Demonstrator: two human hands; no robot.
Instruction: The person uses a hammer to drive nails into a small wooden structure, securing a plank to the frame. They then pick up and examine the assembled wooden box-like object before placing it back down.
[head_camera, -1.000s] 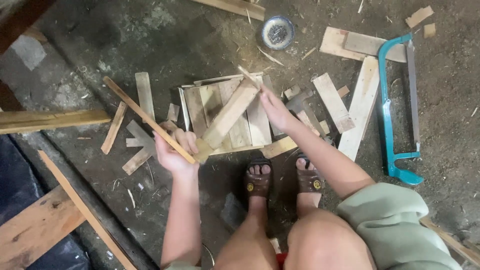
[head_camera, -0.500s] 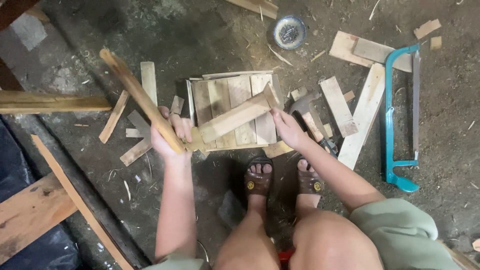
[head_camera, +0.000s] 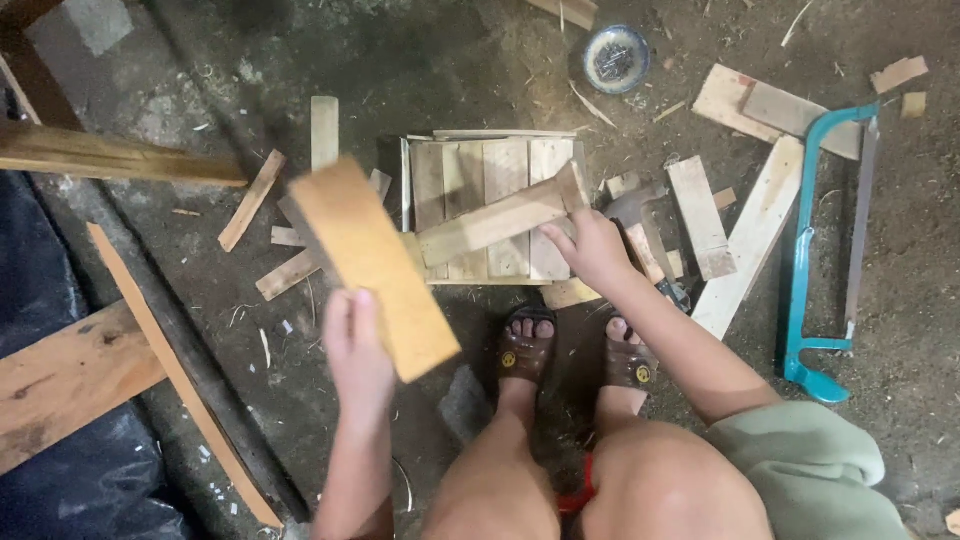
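My left hand grips a flat, pale wooden board, raised off the ground with its broad face turned up. My right hand rests on a narrower wooden slat that lies diagonally across a small panel of nailed planks on the dirt floor. My two feet in brown sandals stand just below the panel.
A teal-framed hand saw lies at the right beside long offcuts. A hammer lies near my right hand. Scrap pieces litter the left. A round dish sits at the top, and planks at the left edge.
My left hand pulled back toward me and turned its board, which showed its edge before, so its wide face shows. My right hand stayed on the diagonal slat.
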